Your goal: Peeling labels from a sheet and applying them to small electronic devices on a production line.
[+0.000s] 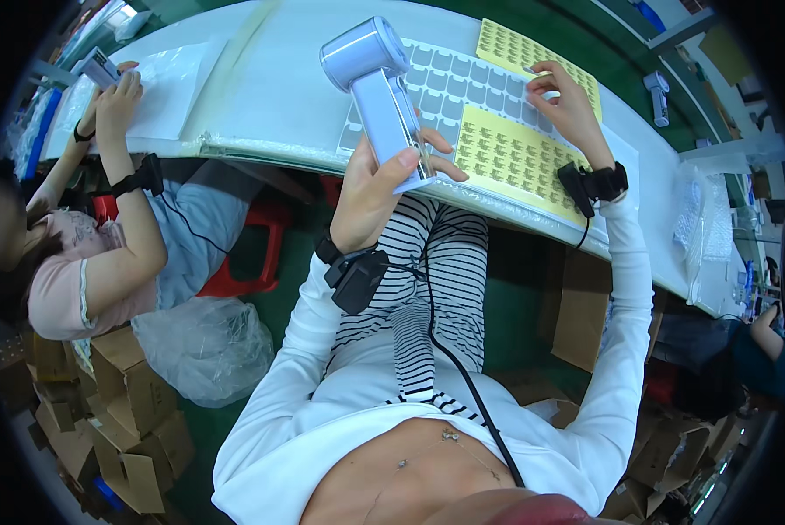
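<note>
holding up a glossy pale lavender plastic device with a drum-shaped head and a straight boxy handle [379, 101] in the left hand [366, 197], clamped firmly around the lower handle, with the thumb laid across the front and the fingers wrapped behind, showing again at the right side. tilting it with the head toward the upper left and the flat foot toward the lower right, over the near edge of a long white table [265, 109]. reaching the right hand [572, 109] over the right end of a white sheet with rows of grey rounded shapes [440, 70], with fingers bent and pointing left; cannot tell whether the fingertips meet or pinch anything. lying partly under that arm, a pale yellow sheet with rows of small dark marks [510, 162]; lying farther back, a second yellow sheet of the same kind [510, 44]. wearing a black boxy unit [357, 284] strapped at the left wrist, another black strapped unit [598, 184] at the right, and black-and-white striped trousers [458, 254]. seated at the left, a co-worker in a pale pink top [104, 262], with both hands raised to a small light-coloured object [99, 68]. standing or lying below, a red plastic stool [270, 241], a crumpled clear plastic bag [204, 350] and brown cardboard boxes [130, 385].
</note>
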The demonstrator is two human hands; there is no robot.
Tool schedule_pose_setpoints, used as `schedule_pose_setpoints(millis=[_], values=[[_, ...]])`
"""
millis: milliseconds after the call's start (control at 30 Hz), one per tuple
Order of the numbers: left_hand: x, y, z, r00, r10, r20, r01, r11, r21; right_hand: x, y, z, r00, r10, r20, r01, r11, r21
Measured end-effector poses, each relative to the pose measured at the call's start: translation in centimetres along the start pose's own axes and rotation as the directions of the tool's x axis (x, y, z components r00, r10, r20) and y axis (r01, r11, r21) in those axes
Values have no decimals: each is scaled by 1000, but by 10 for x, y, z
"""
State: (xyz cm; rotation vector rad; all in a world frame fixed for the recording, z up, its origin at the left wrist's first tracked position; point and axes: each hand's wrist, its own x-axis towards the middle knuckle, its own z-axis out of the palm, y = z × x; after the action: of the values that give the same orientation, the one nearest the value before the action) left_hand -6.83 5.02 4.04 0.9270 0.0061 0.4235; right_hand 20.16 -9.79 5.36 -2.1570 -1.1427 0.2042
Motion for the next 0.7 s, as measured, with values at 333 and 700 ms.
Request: schedule_pose_setpoints(millis=[333,700], values=[[4,-8,-14,997,66,-35,-66,998,-17,22,10,13,1000,11,-12,-12,1000,-24],[-3,-5,-15,992,70,-100,-77,995,-63,17,-1,15,992,-68,-105,54,990,-127]])
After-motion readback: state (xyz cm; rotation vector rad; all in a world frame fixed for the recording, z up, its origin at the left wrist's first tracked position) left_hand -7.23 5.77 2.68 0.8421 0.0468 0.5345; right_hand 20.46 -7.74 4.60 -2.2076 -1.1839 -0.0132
